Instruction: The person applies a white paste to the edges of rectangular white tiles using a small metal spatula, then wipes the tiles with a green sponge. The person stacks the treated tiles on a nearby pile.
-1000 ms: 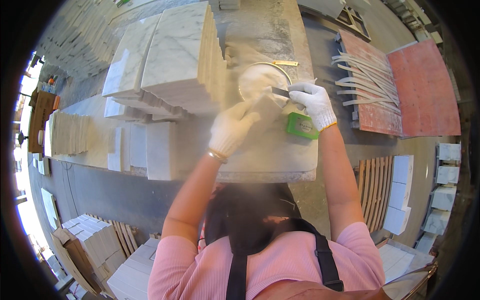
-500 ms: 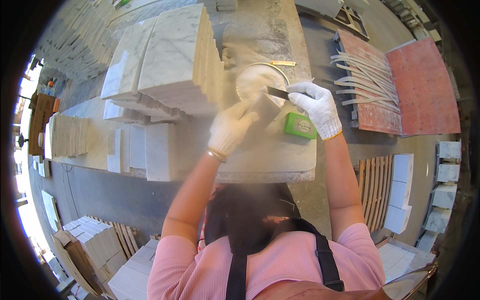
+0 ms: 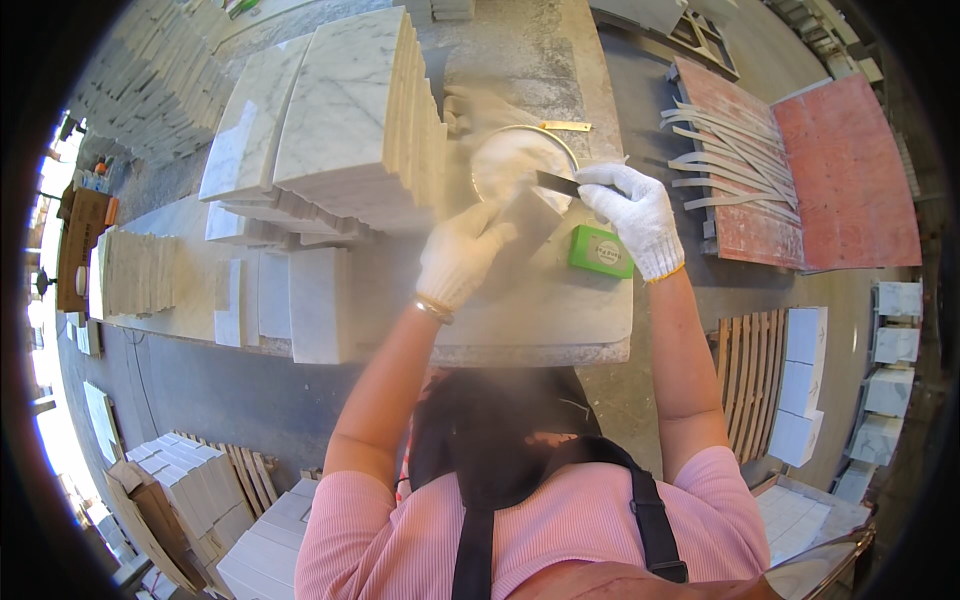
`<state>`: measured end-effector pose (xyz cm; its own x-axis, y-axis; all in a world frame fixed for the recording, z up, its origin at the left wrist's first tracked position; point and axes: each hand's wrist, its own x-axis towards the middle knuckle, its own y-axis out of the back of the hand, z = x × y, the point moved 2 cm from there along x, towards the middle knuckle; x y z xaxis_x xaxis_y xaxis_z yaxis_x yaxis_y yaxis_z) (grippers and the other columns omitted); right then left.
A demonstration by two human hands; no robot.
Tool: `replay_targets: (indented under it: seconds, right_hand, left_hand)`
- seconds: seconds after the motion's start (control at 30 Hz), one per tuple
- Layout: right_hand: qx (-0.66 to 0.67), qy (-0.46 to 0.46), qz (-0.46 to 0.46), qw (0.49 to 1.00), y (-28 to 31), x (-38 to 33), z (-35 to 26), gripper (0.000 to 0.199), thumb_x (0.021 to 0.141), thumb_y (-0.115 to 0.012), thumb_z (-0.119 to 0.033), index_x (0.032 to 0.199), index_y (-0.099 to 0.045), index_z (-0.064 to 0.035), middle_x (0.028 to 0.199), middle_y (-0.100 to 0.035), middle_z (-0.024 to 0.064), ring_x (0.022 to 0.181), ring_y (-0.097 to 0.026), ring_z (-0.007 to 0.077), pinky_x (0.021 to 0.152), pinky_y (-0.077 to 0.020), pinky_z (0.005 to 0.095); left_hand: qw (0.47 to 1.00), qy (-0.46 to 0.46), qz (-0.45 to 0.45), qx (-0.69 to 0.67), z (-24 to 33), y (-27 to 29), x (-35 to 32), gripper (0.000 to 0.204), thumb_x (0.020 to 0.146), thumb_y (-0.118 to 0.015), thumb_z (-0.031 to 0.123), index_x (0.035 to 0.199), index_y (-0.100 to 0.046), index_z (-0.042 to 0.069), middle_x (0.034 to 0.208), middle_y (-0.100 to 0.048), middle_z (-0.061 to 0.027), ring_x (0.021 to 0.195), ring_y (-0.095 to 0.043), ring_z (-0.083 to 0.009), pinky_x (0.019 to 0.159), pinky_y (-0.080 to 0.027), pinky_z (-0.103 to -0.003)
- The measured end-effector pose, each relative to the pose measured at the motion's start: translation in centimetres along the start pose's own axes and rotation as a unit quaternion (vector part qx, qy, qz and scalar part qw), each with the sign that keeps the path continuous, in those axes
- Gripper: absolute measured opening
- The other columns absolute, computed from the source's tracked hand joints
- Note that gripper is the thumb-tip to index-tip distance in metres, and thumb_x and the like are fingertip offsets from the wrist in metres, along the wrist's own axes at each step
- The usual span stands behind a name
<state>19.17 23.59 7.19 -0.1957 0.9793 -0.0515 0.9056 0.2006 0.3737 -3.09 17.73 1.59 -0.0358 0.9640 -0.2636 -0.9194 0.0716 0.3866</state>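
My left hand [image 3: 460, 258], in a white knit glove, is closed on a dark flat plate [image 3: 537, 222]; a hazy smear in the picture blurs its outline. In my right hand [image 3: 638, 218], also gloved in white, is a narrow dark spatula [image 3: 556, 183], pinched between thumb and fingers. Its blade points left, over the near right rim of a round bowl [image 3: 505, 160] of white material and close to the plate's far edge. Whether blade and plate touch, I cannot tell. Below my right hand a green block-shaped pad [image 3: 600, 250] lies on the worktable [image 3: 560, 325].
Marble tiles [image 3: 340, 110] stand stacked at the left of the table. Beyond the bowl lies a small yellowish strip [image 3: 567, 126]. To the right, pale strips [image 3: 735, 160] rest on a reddish board [image 3: 845, 175]. A slatted pallet [image 3: 750, 375] with white boxes stands near right.
The spatula's tip has shifted very slightly to the right. Both hands keep nearly the same place and grip.
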Motion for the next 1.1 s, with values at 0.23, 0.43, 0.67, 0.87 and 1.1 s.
replay_targets:
  seconds: [0.23,0.43,0.67,0.87,1.1]
  right_hand:
    - [-0.018,-0.006,-0.005,1.0,0.0,-0.1,-0.2,0.022,0.089,-0.07,-0.009,0.109,-0.076,-0.0012,0.1,-0.075,0.0034,0.088,-0.064,0.0073,0.08,-0.0496,0.0229]
    - [0.001,-0.026,0.004,1.0,0.1,-0.1,-0.4,0.022,0.089,-0.069,-0.009,0.108,-0.075,0.0,0.102,-0.076,0.0047,0.094,-0.066,0.0087,0.086,-0.0504,0.024]
    - [-0.03,0.03,0.0,0.999,-0.1,-0.1,-0.3,0.02,0.089,-0.069,-0.009,0.106,-0.076,-0.0011,0.099,-0.077,0.0054,0.09,-0.067,0.0092,0.083,-0.0519,0.0248]
    - [-0.059,0.061,0.044,0.995,0.3,0.2,0.7,0.02,0.088,-0.07,-0.011,0.106,-0.076,-0.0034,0.096,-0.078,0.009,0.088,-0.071,0.013,0.082,-0.0536,0.0269]
    - [-0.284,0.021,0.035,0.958,-0.2,1.3,3.5,0.022,0.091,-0.063,-0.03,0.105,-0.077,-0.0195,0.099,-0.074,0.013,0.091,-0.071,0.0313,0.08,-0.0542,0.0364]
  left_hand:
    - [1.0,-0.004,-0.006,-0.02,-0.6,-0.2,0.3,0.048,0.088,-0.072,0.031,0.128,-0.067,0.003,0.117,-0.074,-0.0131,0.106,-0.069,-0.0198,0.093,-0.051,-0.032]
    - [0.998,-0.005,-0.019,-0.061,-1.2,-0.4,0.7,0.049,0.089,-0.072,0.029,0.129,-0.066,0.0,0.118,-0.074,-0.0124,0.106,-0.068,-0.0166,0.093,-0.051,-0.031]
    - [0.996,-0.001,-0.03,-0.088,-1.3,-0.4,0.7,0.051,0.09,-0.073,0.027,0.131,-0.064,-0.001,0.121,-0.073,-0.0127,0.108,-0.067,-0.016,0.095,-0.05,-0.031]
    - [0.986,-0.026,-0.041,-0.162,-2.1,-1.0,1.0,0.049,0.092,-0.069,0.025,0.135,-0.063,0.003,0.111,-0.073,-0.0088,0.094,-0.062,-0.0124,0.086,-0.05,-0.029]
    - [0.971,-0.013,-0.068,-0.227,-1.8,-0.8,0.6,0.048,0.094,-0.068,0.021,0.136,-0.061,-0.002,0.119,-0.071,-0.0069,0.103,-0.061,-0.0101,0.09,-0.049,-0.027]
